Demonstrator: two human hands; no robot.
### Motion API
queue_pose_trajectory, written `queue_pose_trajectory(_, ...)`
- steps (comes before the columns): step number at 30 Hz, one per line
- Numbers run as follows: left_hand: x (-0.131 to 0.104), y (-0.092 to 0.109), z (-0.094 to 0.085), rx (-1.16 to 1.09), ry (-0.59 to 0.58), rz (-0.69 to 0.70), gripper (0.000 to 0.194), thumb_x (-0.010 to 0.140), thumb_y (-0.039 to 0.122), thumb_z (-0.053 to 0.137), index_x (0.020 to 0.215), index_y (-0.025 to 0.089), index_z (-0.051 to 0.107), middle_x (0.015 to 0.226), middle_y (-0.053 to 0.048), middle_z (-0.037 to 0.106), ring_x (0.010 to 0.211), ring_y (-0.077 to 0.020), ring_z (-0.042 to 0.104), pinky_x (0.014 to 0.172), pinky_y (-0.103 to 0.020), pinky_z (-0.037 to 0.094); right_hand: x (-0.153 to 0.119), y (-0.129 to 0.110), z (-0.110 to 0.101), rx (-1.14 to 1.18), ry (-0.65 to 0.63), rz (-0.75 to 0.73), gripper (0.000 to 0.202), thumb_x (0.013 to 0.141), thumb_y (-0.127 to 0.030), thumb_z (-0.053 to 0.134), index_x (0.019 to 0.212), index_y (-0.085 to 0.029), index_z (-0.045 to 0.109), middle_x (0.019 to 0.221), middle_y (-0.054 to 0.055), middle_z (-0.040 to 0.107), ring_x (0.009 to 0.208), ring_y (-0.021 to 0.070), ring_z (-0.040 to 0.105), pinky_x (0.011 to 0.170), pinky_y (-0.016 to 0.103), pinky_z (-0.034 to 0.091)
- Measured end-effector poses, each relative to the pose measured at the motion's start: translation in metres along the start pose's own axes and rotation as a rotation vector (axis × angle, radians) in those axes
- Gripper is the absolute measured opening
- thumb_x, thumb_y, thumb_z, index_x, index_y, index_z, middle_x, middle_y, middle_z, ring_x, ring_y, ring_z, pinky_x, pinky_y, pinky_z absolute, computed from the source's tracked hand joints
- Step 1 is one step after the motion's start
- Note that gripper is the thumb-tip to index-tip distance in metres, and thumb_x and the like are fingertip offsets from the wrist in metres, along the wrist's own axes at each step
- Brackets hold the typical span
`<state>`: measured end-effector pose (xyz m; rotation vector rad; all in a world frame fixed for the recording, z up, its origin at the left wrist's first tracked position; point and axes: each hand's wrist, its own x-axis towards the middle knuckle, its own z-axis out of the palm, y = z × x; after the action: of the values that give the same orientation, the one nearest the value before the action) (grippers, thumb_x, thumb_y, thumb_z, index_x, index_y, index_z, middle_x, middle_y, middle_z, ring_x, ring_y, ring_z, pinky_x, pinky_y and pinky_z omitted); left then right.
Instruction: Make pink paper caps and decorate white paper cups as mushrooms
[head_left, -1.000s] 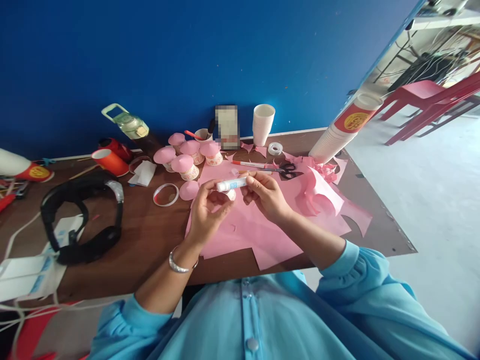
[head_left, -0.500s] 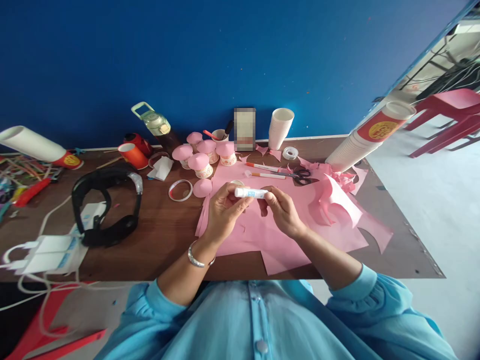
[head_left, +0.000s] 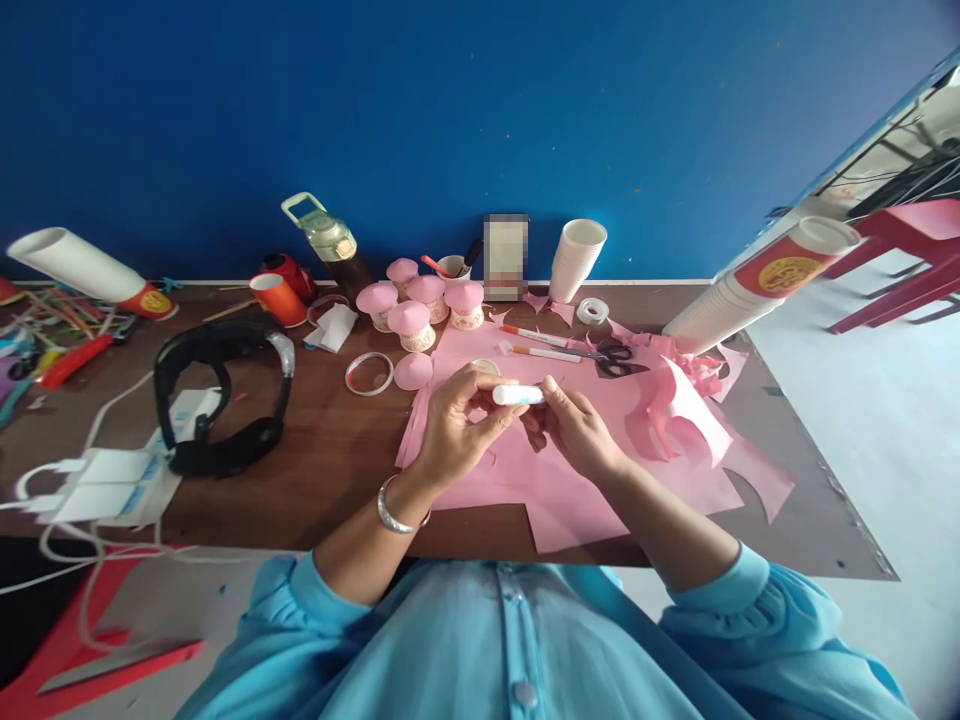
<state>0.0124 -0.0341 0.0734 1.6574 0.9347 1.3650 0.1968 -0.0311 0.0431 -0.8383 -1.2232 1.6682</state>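
Between both hands I hold a small white glue stick (head_left: pixel 516 395), lying roughly level above the pink paper (head_left: pixel 480 490). The fingers of my left hand (head_left: pixel 463 415) pinch its left end. My right hand (head_left: pixel 576 425) grips the right end, the thumb on top and the other fingers curled below. Part of the blue print on the stick is covered by fingers. Just behind my left hand shows the rim of a paper cup (head_left: pixel 486 367). A loose pink paper cone (head_left: pixel 414 371) lies to the left of it.
Several cups with pink cone tops (head_left: pixel 415 328) stand behind. Scissors (head_left: pixel 615 357), markers (head_left: pixel 544 352), a tape roll (head_left: pixel 592 311) and stacked paper cups (head_left: pixel 577 260) lie farther back. Leftward are a tape ring (head_left: pixel 369 374), a black headset (head_left: pixel 225 400) and a power strip (head_left: pixel 112 480).
The glue stick has turned so its left end faces me more and its label shows less. My right fingers have shifted along it. The whole view has moved slightly.
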Motion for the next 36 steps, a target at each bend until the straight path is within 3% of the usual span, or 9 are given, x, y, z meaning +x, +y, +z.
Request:
queue_pose_trajectory(5,0.000,0.005,0.002,-0.109,0.028,-0.081,0.019,0.088,0.027,0.078,0.084,0.019,0.061,0.080,0.002,0.057,0.071,-0.0088,0.055,0.063,-0.021,0.048,-0.006,-0.004,-0.001,-0.084,0.058,-0.128,0.039,0.100,-0.058,0.060,0.089,-0.020,0.063,0.073,-0.001,0.058,0.059,0.0123,0.053,0.058,0.029,0.044)
queue_pose_trajectory(13,-0.001,0.009,0.007,-0.175,0.005,-0.166,0.023,0.085,0.032,0.081,0.084,0.019,0.062,0.081,0.001,0.058,0.069,-0.0097,0.056,0.061,-0.022,0.050,-0.015,-0.012,-0.002,-0.261,0.087,-0.067,0.052,0.104,-0.061,0.048,0.073,-0.020,0.056,0.061,-0.002,0.053,0.052,0.0114,0.048,0.056,0.028,0.041)
queue_pose_trajectory(23,-0.004,0.000,0.008,-0.177,-0.016,-0.122,0.016,0.087,0.028,0.079,0.092,0.020,0.067,0.087,0.000,0.065,0.077,-0.0119,0.064,0.069,-0.023,0.054,-0.011,-0.002,0.003,0.068,0.037,0.076,0.053,0.097,-0.068,0.055,0.077,-0.019,0.059,0.063,-0.003,0.053,0.047,0.0094,0.045,0.048,0.027,0.039)
queue_pose_trajectory(25,-0.006,-0.002,0.008,-0.175,0.000,-0.124,0.015,0.087,0.028,0.079,0.091,0.020,0.066,0.085,0.001,0.064,0.075,-0.0108,0.062,0.067,-0.022,0.053,-0.011,-0.004,0.009,0.139,0.053,0.059,0.050,0.090,-0.068,0.066,0.085,-0.018,0.064,0.067,-0.003,0.054,0.050,0.0099,0.046,0.050,0.027,0.042)
queue_pose_trajectory(28,-0.011,-0.006,0.006,-0.163,0.015,-0.137,0.016,0.087,0.029,0.080,0.094,0.020,0.068,0.087,0.000,0.063,0.075,-0.0108,0.061,0.067,-0.022,0.052,-0.010,-0.010,0.017,0.238,0.106,0.047,0.042,0.079,-0.055,0.083,0.098,-0.022,0.066,0.066,-0.006,0.049,0.051,0.0094,0.042,0.051,0.026,0.043)
queue_pose_trajectory(32,-0.017,-0.021,-0.008,-0.093,0.025,-0.122,0.049,0.083,0.032,0.084,0.127,0.025,0.064,0.116,-0.006,0.065,0.087,-0.0137,0.066,0.078,-0.028,0.058,-0.002,-0.022,0.010,0.250,0.253,-0.083,0.032,0.081,-0.046,0.081,0.095,-0.025,0.063,0.064,-0.008,0.045,0.052,0.0090,0.039,0.051,0.025,0.042)
queue_pose_trajectory(36,-0.023,-0.047,-0.028,0.164,0.156,-0.100,0.061,0.078,0.034,0.088,0.130,0.025,0.057,0.121,-0.009,0.064,0.105,-0.0192,0.066,0.089,-0.034,0.058,0.010,-0.026,-0.008,0.218,0.398,-0.207,0.033,0.088,-0.053,0.074,0.091,-0.025,0.057,0.072,-0.005,0.056,0.060,0.0107,0.054,0.054,0.023,0.047)
